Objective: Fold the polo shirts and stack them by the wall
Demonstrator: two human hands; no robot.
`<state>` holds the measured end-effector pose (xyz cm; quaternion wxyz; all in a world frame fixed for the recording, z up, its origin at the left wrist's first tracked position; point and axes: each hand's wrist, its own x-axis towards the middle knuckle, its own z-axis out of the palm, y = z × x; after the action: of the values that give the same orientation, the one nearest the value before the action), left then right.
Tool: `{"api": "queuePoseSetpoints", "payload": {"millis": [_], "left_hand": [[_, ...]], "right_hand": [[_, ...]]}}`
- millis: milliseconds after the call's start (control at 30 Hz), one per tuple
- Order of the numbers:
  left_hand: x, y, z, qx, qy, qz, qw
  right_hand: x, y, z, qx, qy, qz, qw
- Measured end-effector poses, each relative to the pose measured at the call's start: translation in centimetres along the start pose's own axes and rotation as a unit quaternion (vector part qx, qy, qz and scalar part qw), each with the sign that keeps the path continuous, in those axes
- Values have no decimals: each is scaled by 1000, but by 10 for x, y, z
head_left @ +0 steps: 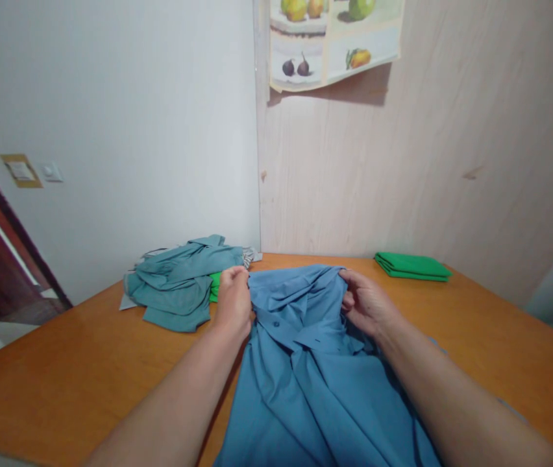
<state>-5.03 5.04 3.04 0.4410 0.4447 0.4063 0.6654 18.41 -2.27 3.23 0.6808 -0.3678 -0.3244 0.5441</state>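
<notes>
A blue shirt [315, 389] with a button and buttonhole showing hangs between my hands and spreads toward me over the table. My left hand [235, 301] is closed on the left end of its upper edge. On the other end, my right hand [367, 301] pinches the cloth between thumb and fingers. The edge is stretched between the two hands, with loose folds sagging below it. Part of the shirt runs out of view at the bottom.
A heap of crumpled grey-green clothes [179, 279] lies at the back left, with a bit of bright green cloth [215, 287] beside it. A folded green cloth [413, 266] rests at the back right of the wooden table [86, 376]. Walls stand close behind.
</notes>
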Motion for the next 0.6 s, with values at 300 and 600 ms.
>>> {"api": "queuePoseSetpoints", "payload": {"millis": [300,600], "left_hand": [[-43,4,8,484,-180,291,806],[-17,-3,9,185,-252,23,949]], "right_hand": [[-10,-7,11,47,-39,37,997],[-3,-10,-3,28,-13,14,999]]}}
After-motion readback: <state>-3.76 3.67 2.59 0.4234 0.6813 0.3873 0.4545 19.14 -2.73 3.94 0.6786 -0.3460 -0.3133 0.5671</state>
